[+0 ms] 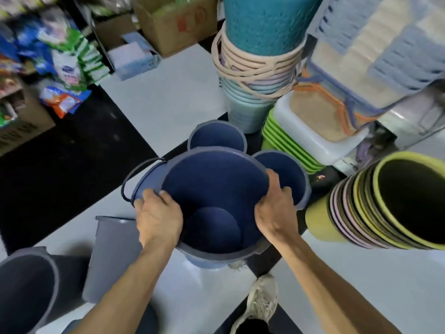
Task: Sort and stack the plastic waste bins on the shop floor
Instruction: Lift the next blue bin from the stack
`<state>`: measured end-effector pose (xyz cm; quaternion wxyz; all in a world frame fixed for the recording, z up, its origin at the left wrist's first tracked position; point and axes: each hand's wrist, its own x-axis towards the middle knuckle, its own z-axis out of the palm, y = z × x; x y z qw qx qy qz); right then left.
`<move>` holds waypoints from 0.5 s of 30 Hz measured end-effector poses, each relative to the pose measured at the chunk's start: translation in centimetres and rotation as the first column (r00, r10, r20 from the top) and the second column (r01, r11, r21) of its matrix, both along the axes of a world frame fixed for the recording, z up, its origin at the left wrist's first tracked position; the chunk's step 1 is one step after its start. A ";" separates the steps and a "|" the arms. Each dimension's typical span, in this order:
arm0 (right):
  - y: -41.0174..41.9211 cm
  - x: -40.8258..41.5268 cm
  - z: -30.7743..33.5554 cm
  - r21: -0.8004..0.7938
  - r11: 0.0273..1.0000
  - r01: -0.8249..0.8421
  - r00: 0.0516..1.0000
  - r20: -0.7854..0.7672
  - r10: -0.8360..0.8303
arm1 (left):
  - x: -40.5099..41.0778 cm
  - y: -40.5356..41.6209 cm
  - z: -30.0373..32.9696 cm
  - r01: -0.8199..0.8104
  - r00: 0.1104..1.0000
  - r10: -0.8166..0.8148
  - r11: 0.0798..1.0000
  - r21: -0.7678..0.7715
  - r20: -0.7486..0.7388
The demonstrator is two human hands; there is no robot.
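A person's left hand and right hand grip opposite rims of a dark blue bin above a black-and-white tiled floor, two matching blue bins just behind, a yellow-rimmed stack at right.

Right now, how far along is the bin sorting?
Partly done. Already stacked: a yellow-rimmed nest of bins on the right. In hand: the left hand and right hand grip the rim of a blue bin. Left: two more blue bins behind it and loose grey bins on the floor at left.
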<state>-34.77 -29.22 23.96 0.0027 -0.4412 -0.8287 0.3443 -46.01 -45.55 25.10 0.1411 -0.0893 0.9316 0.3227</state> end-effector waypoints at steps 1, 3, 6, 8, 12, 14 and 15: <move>1.0 -0.2 1.0 0.036 0.999 0.009 0.999 -0.037 -0.008 | -0.2 1.0 1.1 0.004 0.999 -0.002 0.999 0.040 -0.047; 3.2 -0.4 2.9 0.108 0.993 0.039 0.996 -0.082 -0.030 | -0.1 3.3 3.2 0.027 0.991 -0.010 0.991 0.129 -0.131; 6.4 0.3 5.1 0.176 0.976 0.130 0.979 -0.179 -0.098 | 0.4 6.9 5.2 0.058 0.983 -0.017 0.974 0.219 -0.182; 8.3 1.1 6.0 0.271 0.955 0.121 0.976 -0.206 -0.065 | 0.8 9.4 5.4 0.080 0.981 -0.031 0.965 0.251 -0.193; 12.0 2.7 6.2 0.329 0.930 0.161 0.973 -0.210 -0.094 | 1.8 14.1 4.3 0.111 0.986 -0.057 0.927 0.357 -0.158; 13.6 3.4 5.4 0.347 0.920 0.183 0.975 -0.182 -0.125 | 2.1 16.2 3.2 0.125 0.989 -0.080 0.906 0.404 -0.127; 14.4 3.6 4.8 0.338 0.921 0.195 0.973 -0.182 -0.139 | 2.2 17.1 2.5 0.130 0.989 -0.088 0.899 0.417 -0.118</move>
